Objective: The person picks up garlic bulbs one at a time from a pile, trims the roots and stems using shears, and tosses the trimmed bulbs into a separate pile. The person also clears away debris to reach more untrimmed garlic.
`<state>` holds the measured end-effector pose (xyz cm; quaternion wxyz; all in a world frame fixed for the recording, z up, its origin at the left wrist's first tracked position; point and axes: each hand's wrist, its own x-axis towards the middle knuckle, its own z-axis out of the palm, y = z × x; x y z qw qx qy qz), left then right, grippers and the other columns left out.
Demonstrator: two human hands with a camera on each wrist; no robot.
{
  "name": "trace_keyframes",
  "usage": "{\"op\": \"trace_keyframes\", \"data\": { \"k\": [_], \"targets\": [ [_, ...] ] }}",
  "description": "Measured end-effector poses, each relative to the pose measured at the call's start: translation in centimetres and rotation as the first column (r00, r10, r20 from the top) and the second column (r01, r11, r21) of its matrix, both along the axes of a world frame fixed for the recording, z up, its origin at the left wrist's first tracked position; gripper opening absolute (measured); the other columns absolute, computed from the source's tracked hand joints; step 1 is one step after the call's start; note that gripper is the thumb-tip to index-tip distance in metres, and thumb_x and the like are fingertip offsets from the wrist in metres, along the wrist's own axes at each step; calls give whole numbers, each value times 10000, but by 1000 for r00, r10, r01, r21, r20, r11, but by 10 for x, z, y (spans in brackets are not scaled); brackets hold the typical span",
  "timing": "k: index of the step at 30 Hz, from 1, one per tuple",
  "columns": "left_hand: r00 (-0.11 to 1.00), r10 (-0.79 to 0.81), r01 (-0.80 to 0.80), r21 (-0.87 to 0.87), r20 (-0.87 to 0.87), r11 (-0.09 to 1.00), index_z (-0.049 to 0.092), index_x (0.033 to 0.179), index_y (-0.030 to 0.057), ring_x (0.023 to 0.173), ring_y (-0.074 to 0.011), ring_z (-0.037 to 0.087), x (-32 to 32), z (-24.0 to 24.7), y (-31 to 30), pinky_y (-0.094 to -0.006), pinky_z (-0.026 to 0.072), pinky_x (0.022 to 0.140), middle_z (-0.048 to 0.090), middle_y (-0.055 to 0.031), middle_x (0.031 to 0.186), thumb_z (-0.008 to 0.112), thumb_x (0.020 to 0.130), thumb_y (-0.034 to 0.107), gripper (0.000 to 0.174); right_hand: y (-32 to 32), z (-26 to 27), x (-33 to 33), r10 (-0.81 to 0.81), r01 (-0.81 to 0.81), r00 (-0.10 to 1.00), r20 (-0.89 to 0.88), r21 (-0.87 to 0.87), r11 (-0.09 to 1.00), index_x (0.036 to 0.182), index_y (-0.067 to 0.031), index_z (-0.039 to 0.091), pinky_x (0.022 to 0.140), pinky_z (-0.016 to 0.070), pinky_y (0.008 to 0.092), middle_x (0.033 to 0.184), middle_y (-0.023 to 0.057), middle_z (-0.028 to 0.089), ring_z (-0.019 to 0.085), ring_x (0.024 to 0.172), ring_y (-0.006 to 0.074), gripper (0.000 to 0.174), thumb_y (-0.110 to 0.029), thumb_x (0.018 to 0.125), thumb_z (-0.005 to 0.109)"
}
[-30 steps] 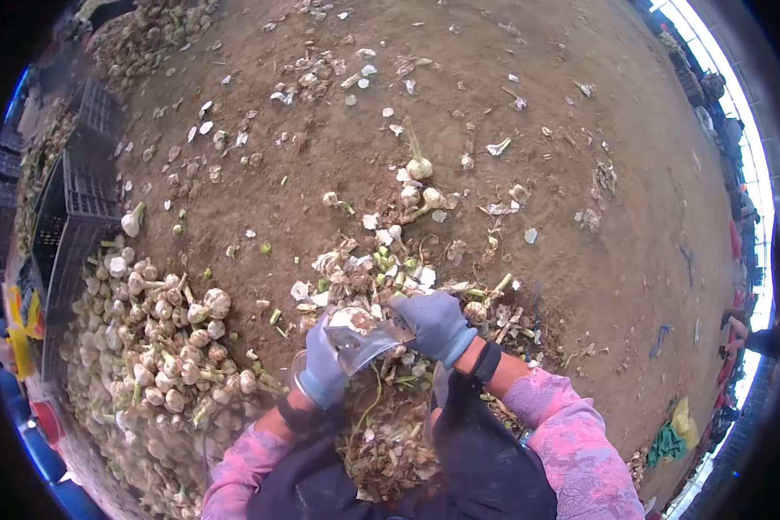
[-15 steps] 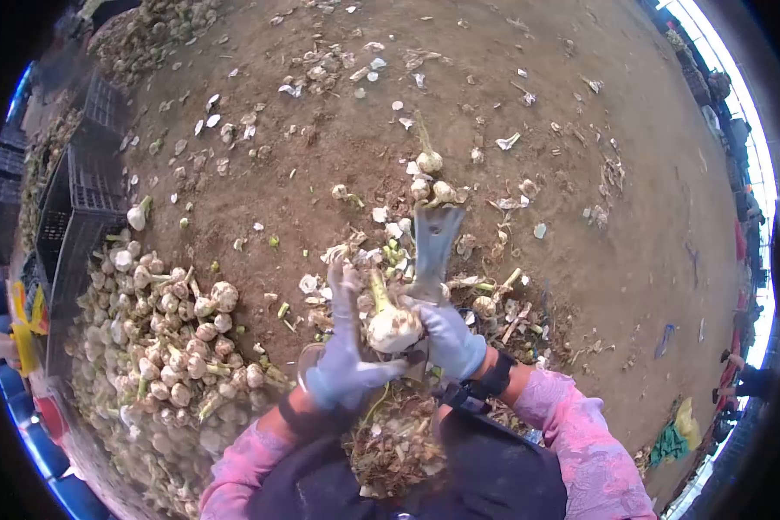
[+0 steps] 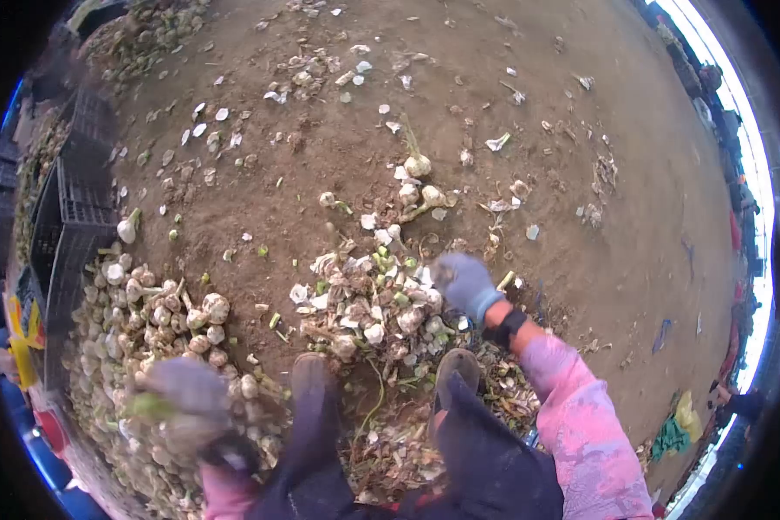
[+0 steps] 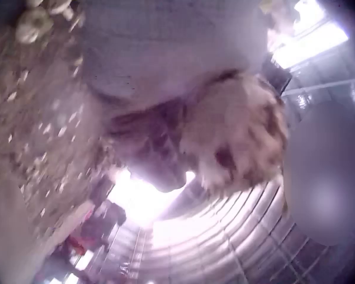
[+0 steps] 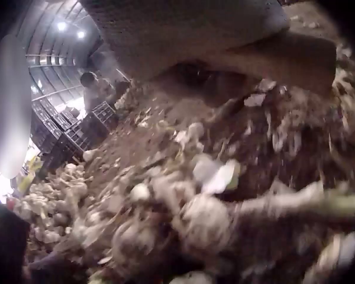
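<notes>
Blurred by motion, the left gloved hand (image 3: 186,394) is over the garlic heap (image 3: 160,338) at the lower left, with a green stem end at its fingers. The left wrist view shows a pale, brown-marked garlic bulb (image 4: 239,136) gripped against the glove (image 4: 171,47). My right gloved hand (image 3: 468,286) is above the right edge of a pile of bulbs and trimmings (image 3: 377,299). In the right wrist view, that glove (image 5: 189,29) fills the top above loose garlic (image 5: 207,222); its fingertips are hidden, and I cannot tell whether it holds anything.
Black crates (image 3: 87,186) stand at the left edge. Two shoes, the left one (image 3: 312,373) and the right one (image 3: 458,368), flank the near trimmings. Loose bulbs (image 3: 418,165) and skins lie on the dirt ahead. Green and yellow bags (image 3: 672,438) lie far right.
The hands have parted: the left moved down-left over the heap, the right slightly up and right. The bulb with its stem left the middle, and the flat metal blade no longer shows.
</notes>
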<state>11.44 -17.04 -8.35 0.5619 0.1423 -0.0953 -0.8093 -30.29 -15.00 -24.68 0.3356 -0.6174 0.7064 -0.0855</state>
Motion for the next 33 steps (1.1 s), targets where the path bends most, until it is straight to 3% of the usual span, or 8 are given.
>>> {"op": "trace_keyframes", "data": {
  "k": [2,6,10,15,17,21,26,33],
  "targets": [
    [926,220,-243,-38,-307,969,613,1276,75,1251,-346,574,84,-6,10,-454,529,1007,560,-200,1381,597,973,304,380,-50,-1,-12,-51,27,993,-105,-218,976,993,-190,684,762,541,416,1007,94,677,676,902,286,113,-234,900,638],
    [644,694,-763,193,321,617,641,1217,17,1164,-337,641,179,-90,35,-492,526,1010,669,-216,1218,481,1022,406,464,-139,-23,-13,-117,-30,936,-333,-406,913,1198,-250,668,822,534,445,1162,114,636,654,1017,315,290,-251,911,628],
    [888,172,-324,313,427,893,675,1131,89,836,-186,652,20,-102,-18,-371,546,787,694,-62,940,507,1029,341,320,-180,-42,-17,-35,-57,894,-446,-190,980,1287,-311,624,882,531,455,1211,125,628,640,1091,346,380,-255,911,617],
    [341,-88,209,16,936,978,538,1332,-8,1047,-222,666,-73,-105,-54,-335,546,940,663,-128,1194,562,972,64,368,-157,-12,-12,-168,178,982,82,-132,975,1323,-253,604,854,558,392,1271,119,658,701,994,267,431,-400,921,658],
    [294,201,402,-311,935,861,440,1430,-10,1301,-271,517,-91,-125,-59,-406,436,1092,524,-186,1401,749,850,126,672,-106,46,27,-250,264,503,827,129,956,1317,-127,607,743,558,303,1166,84,697,694,836,168,449,-400,961,630],
    [241,501,640,-525,831,562,381,1464,9,1386,-364,409,-117,-127,-55,-462,303,1171,473,-226,1432,858,729,237,906,-30,63,91,-585,-14,157,796,594,804,1363,-72,564,602,508,204,1105,17,667,575,725,46,409,-300,1024,571],
    [466,-46,481,-209,884,851,494,1342,4,979,-138,629,-111,-122,-11,-307,519,898,669,-49,1129,822,797,297,701,-18,91,102,-342,100,577,742,351,931,1164,-113,685,622,516,313,932,-2,679,632,793,114,269,-299,972,654],
    [823,-448,422,153,348,894,442,1424,20,1224,-312,581,-101,-92,19,-411,513,1015,613,-220,1236,716,875,372,708,0,116,85,424,-416,901,-94,-470,779,1103,-168,680,603,458,371,765,20,631,630,677,249,373,-247,751,776]
  ]
}}
